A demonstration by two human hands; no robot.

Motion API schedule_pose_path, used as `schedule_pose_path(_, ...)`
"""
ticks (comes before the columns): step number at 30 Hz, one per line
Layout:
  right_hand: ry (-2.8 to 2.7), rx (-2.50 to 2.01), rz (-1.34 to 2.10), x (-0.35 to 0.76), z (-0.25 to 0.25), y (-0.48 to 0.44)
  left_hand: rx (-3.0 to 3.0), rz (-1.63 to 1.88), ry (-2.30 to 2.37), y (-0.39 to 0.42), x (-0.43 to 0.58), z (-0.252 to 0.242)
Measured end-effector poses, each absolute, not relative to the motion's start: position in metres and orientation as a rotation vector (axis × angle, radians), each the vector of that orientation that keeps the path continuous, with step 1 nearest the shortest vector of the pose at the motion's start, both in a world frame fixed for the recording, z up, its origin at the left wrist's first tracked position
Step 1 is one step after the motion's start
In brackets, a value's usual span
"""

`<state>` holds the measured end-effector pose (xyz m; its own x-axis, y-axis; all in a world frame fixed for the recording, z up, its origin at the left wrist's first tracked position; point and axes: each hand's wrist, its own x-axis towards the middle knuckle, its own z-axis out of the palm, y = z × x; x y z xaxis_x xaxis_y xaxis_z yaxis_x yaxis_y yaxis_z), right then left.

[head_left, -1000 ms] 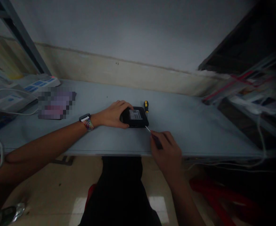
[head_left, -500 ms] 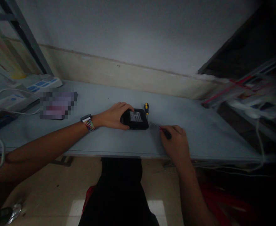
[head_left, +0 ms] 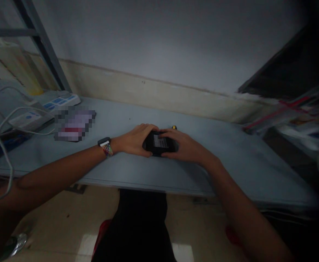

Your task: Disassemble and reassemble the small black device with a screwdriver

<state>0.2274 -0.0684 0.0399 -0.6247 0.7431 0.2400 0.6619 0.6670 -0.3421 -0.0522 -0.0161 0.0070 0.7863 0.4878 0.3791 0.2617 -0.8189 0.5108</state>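
A flat black box (head_left: 160, 142) with a pale printed label on top lies on the grey table in front of me. My left hand (head_left: 137, 140) grips its left end, thumb on the near side and fingers over the far side. From the right, my right hand (head_left: 185, 145) holds the other end the same way, one finger reaching over the label. Just behind my right hand, the yellow-and-black end of a screwdriver handle (head_left: 174, 127) shows; the rest is hidden. A watch with a patterned band (head_left: 105, 146) is on my left wrist.
A pixelated phone-like object (head_left: 75, 124) lies at the left, near a white power strip (head_left: 64, 101) and looping white cable (head_left: 9, 145). A metal frame post (head_left: 50, 58) rises behind. Red and clear items (head_left: 282, 109) stand at the far right. The table's front edge runs before my legs.
My right hand has moved left onto the box and closed on its right end. The dark-handled tool it held is out of sight. The view has shifted slightly.
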Motion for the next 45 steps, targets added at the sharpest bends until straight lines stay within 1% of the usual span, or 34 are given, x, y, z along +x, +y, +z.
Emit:
schedule_pose_path(6, -2.638, -1.109, 0.226, 0.224, 0.051, -0.06, 2.556, 0.69, 0.574, -0.019, -0.052, 0.011)
schedule_pose_path(15, -2.636, -0.957, -0.001, 0.225, 0.037, -0.058, 2.55, 0.71, 0.551, -0.02, -0.053, 0.007)
schedule_pose_path(23, -2.536, -0.983, 0.152, 0.226, 0.046, -0.058, 2.553, 0.69, 0.535, -0.023, -0.053, 0.011)
schedule_pose_path(32, -2.51, -0.944, 0.118, 0.231, 0.034, -0.059, 2.58, 0.675, 0.54, -0.022, -0.054, 0.009)
schedule_pose_path(40, -2.457, -0.93, -0.015, 0.233, 0.028, -0.06, 2.674, 0.815, 0.436, -0.021, -0.055, 0.002)
schedule_pose_path(45, -2.329, -0.985, 0.073, 0.231, 0.028, -0.06, 2.57, 0.944, 0.359, -0.018, -0.054, 0.002)
